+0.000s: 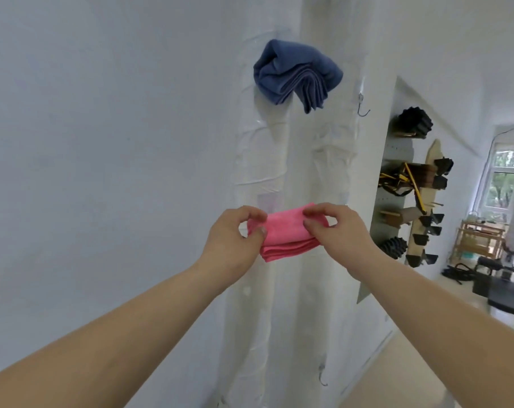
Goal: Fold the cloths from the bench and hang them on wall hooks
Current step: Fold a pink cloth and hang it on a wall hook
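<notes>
One folded pink cloth is held in mid-air before the white wall; the left hand pinches its left end and the right hand its right end, thumbs in front. One folded blue cloth hangs on the wall above. Two bare metal hooks show: an upper hook just right of the blue cloth and a lower hook near the floor.

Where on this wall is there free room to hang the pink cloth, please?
The metal hook just right of the blue cloth is bare, as is the low hook far beneath the pink cloth. Where the blue cloth hangs is crowded.
</notes>
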`<action>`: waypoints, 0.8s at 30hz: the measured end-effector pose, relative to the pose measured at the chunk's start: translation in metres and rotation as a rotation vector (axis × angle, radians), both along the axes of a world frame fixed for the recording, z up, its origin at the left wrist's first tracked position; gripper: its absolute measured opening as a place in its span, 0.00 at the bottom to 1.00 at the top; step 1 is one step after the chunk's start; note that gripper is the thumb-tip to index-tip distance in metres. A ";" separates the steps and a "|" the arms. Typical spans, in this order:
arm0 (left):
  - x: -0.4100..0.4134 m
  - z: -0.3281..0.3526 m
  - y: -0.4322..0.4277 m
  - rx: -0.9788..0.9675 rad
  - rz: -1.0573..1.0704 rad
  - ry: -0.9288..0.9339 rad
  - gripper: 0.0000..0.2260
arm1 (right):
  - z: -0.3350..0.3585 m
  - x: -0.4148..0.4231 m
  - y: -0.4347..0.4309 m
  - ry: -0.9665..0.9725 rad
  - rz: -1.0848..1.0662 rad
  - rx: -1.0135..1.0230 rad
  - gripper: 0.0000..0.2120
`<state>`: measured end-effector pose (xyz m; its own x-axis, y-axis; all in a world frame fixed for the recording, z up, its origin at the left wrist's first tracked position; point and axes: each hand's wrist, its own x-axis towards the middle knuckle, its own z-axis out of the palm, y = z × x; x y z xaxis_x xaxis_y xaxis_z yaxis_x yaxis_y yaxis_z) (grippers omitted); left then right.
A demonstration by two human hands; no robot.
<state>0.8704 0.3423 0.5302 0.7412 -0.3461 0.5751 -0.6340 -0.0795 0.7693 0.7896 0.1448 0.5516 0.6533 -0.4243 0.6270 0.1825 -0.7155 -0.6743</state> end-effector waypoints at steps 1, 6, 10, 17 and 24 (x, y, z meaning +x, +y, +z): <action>0.006 -0.001 -0.005 -0.012 0.011 -0.002 0.10 | -0.001 0.009 -0.004 0.004 0.000 0.010 0.10; 0.031 -0.012 -0.021 0.004 0.050 -0.043 0.10 | -0.008 0.044 -0.016 0.125 0.038 -0.110 0.12; 0.041 -0.031 -0.027 0.111 0.080 -0.112 0.10 | -0.016 0.063 -0.027 0.313 0.088 -0.012 0.13; 0.049 -0.045 -0.036 0.150 0.164 -0.538 0.09 | 0.001 0.064 -0.024 0.444 0.177 -0.172 0.18; 0.040 -0.068 -0.034 0.200 0.097 -0.516 0.19 | -0.025 0.056 -0.025 0.353 0.284 0.020 0.17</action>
<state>0.9106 0.3084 0.4620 0.4148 -0.4304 0.8017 -0.9068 -0.2686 0.3249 0.8459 0.1200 0.5265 0.9181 -0.2066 0.3383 0.1262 -0.6567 -0.7435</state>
